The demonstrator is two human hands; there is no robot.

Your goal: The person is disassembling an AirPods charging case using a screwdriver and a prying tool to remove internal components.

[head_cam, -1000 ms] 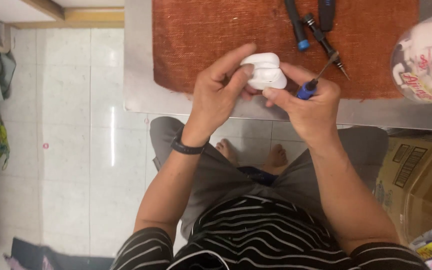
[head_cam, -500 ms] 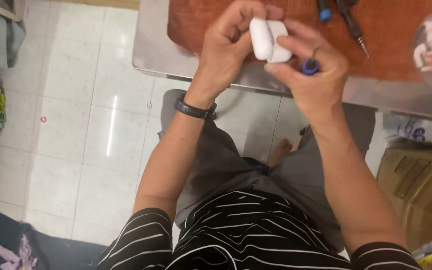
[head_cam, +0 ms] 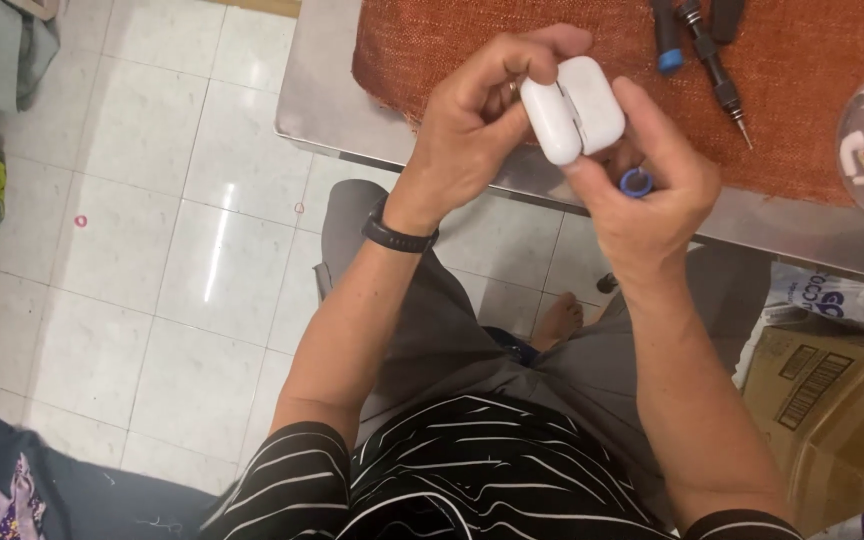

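1. A pale tiled floor (head_cam: pixel 152 260) fills the left half of the view; the seated person's grey-trousered legs and a bare foot (head_cam: pixel 555 318) show above it.
2. A metal table (head_cam: pixel 322 95) runs along the top, covered mostly by an orange woven mat (head_cam: pixel 812 110).
3. A cardboard box (head_cam: pixel 832 400) stands at the lower right, below the table edge.
4. The left hand (head_cam: pixel 472 130), with a black wristband (head_cam: pixel 399 237) on its wrist, is closed around the left side of a small white case (head_cam: pixel 574 110), thumb and fingers pinching it.
5. The right hand (head_cam: pixel 652 195) presses the case from the right with its thumb, and its curled fingers also grip a blue-capped tool (head_cam: pixel 635 183); only the round end shows, so what kind of tool it is cannot be told for sure.
6. The white case is held in the air between both hands, over the near edge of the mat, its seam facing up.
7. Two screwdrivers (head_cam: pixel 717 65) lie on the mat near the top edge, well apart from the hands.
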